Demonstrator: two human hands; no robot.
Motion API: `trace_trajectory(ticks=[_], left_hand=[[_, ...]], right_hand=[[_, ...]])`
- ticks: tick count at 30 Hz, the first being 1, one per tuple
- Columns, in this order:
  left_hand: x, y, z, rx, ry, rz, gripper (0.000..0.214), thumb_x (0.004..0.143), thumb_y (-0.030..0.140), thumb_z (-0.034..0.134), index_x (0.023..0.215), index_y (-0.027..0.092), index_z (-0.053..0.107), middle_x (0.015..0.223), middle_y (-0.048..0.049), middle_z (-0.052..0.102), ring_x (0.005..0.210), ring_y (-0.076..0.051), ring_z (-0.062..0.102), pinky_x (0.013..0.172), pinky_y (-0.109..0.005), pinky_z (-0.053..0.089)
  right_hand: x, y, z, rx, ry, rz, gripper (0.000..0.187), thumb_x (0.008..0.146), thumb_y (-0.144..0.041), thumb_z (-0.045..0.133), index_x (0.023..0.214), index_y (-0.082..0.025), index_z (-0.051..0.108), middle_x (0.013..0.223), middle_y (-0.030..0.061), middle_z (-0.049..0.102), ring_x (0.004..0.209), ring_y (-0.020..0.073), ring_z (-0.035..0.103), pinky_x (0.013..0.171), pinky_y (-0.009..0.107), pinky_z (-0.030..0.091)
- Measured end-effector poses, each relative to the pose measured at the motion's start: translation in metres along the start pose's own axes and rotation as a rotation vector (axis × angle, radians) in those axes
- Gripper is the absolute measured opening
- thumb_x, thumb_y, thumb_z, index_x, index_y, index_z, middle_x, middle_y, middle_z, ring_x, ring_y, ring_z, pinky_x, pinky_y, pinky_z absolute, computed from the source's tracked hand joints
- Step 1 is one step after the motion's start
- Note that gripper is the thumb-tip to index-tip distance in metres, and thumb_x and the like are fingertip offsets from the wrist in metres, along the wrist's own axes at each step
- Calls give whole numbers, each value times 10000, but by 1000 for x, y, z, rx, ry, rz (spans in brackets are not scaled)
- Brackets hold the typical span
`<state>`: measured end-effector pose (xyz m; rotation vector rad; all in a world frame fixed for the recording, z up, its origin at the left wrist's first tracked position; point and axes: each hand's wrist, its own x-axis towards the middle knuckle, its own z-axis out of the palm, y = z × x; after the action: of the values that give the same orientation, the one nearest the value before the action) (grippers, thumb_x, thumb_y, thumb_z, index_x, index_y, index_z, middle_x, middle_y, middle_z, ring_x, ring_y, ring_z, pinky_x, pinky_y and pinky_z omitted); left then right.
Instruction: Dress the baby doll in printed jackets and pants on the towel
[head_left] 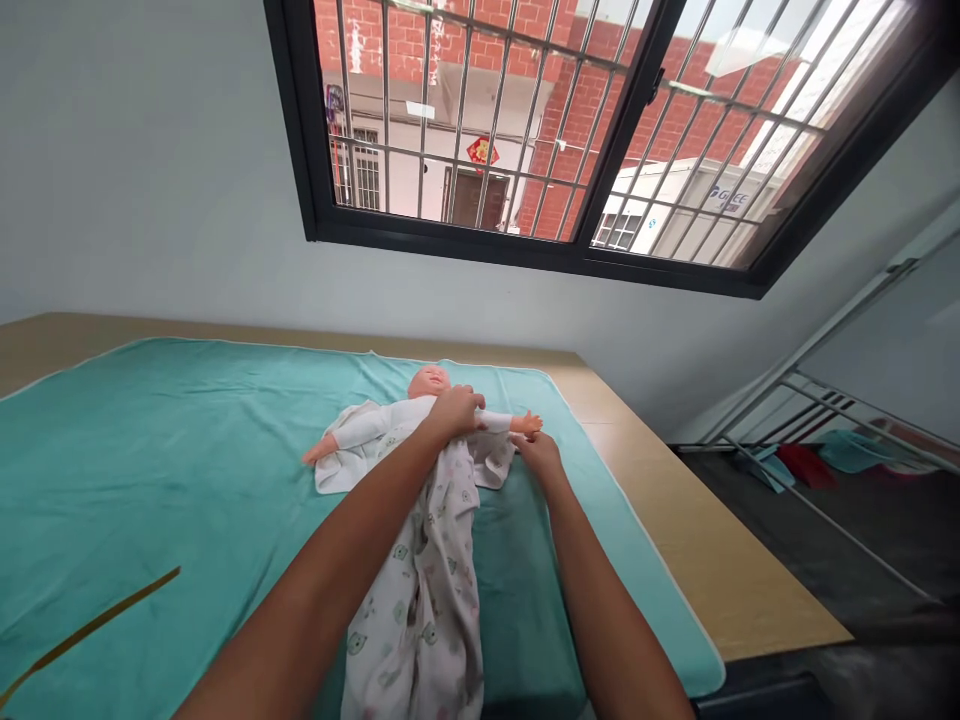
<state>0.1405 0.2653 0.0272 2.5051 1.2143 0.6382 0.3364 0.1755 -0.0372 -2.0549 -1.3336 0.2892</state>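
Observation:
A baby doll (430, 380) lies face up with its arms spread, in a white long-sleeved top. Beneath its torso and arms is a white printed baby garment (427, 570), whose long lower part runs toward me. My left hand (456, 412) rests across the doll's chest and shoulder, its fingers curled at the upper arm on the right; exactly what they grip is hidden. Just below the doll's outstretched hand (528, 423), my right hand (541, 456) pinches the edge of the garment's sleeve (493, 466). The doll's other hand (320, 450) lies over the garment at left.
A teal sheet (187, 450) covers most of the wooden tabletop (675, 520). A brown strip (97, 630) lies at the lower left. Behind the table are a wall and a barred window (480, 120). A metal frame (825, 400) with coloured cloths stands at right.

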Motion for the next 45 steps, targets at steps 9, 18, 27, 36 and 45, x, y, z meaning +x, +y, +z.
trace_trajectory(ticks=[9, 18, 27, 36, 45], left_hand=[[-118, -67, -17, -197, 376, -311, 298, 917, 417, 499, 1049, 175, 613, 1011, -83, 617, 937, -205, 586, 887, -324, 460], [-146, -53, -1, -283, 448, -282, 408, 932, 479, 457, 629, 206, 460, 715, -9, 564, 783, -170, 550, 797, -300, 451], [-191, -24, 1, -179, 263, -252, 274, 752, 350, 691, 990, 236, 619, 939, -51, 655, 947, -259, 584, 817, -362, 441], [-187, -34, 16, -228, 344, -289, 65, 699, 152, 530, 691, 213, 508, 707, 1, 577, 745, -189, 545, 700, -313, 404], [-194, -33, 12, -309, 426, -183, 129, 748, 231, 637, 874, 203, 637, 878, -32, 591, 845, -184, 564, 787, -309, 457]], right_hand=[[-58, -89, 39, 225, 48, -560, 387, 860, -397, 588, 1165, -167, 650, 1161, 119, 636, 1092, 246, 555, 994, 371, 399], [-62, -101, 70, 41, 165, -508, 428, 897, -505, 535, 602, -215, 424, 667, 16, 521, 714, 182, 464, 746, 311, 378], [-73, -101, 69, 215, 229, -383, 487, 891, -521, 525, 560, -220, 334, 533, -55, 367, 558, 125, 331, 589, 271, 295], [-192, -59, 16, 328, -303, -341, 458, 885, -515, 517, 563, -222, 375, 532, -39, 371, 539, 135, 353, 519, 266, 247], [-132, -77, 39, 312, -137, -57, 363, 730, -507, 665, 892, -186, 613, 677, 31, 658, 604, 194, 591, 554, 274, 434]])
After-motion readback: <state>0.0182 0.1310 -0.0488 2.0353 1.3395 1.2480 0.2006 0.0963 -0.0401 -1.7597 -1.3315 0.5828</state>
